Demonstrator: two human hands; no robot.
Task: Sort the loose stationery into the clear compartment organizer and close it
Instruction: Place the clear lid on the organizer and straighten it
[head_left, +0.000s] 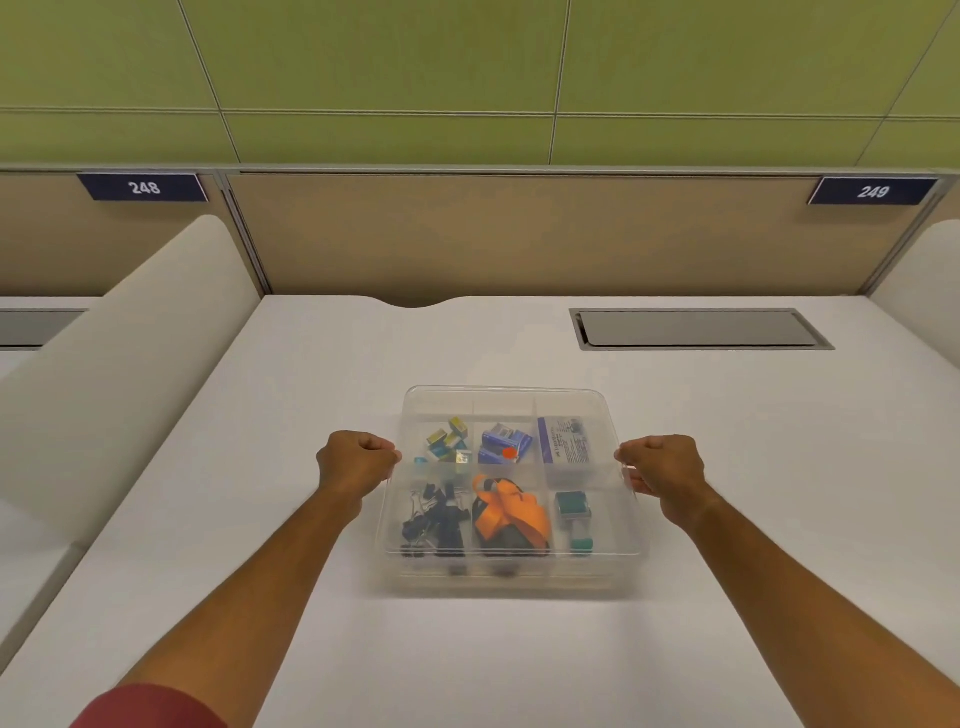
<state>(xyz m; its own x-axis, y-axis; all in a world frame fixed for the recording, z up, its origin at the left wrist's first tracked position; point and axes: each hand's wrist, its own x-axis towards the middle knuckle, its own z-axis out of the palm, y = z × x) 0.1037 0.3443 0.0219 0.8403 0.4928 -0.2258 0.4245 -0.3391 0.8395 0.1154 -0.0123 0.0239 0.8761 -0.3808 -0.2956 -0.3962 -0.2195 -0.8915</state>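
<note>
A clear compartment organizer (509, 577) sits in the middle of the white desk, with a clear lid (506, 400) over it. My left hand (356, 460) grips the lid's left edge and my right hand (660, 465) grips its right edge. Inside I see small yellow-blue boxes (448, 441), blue boxes with an orange dot (503, 444), a white labelled packet (563, 441), black binder clips (434, 519), an orange lanyard (511, 512) and green items (574, 512). Whether the lid is fully seated I cannot tell.
A grey cable hatch (698, 328) is set into the desk at the back right. White side dividers (119, 364) stand to the left and far right. A tan partition (519, 234) with number plates 248 and 249 runs behind the desk.
</note>
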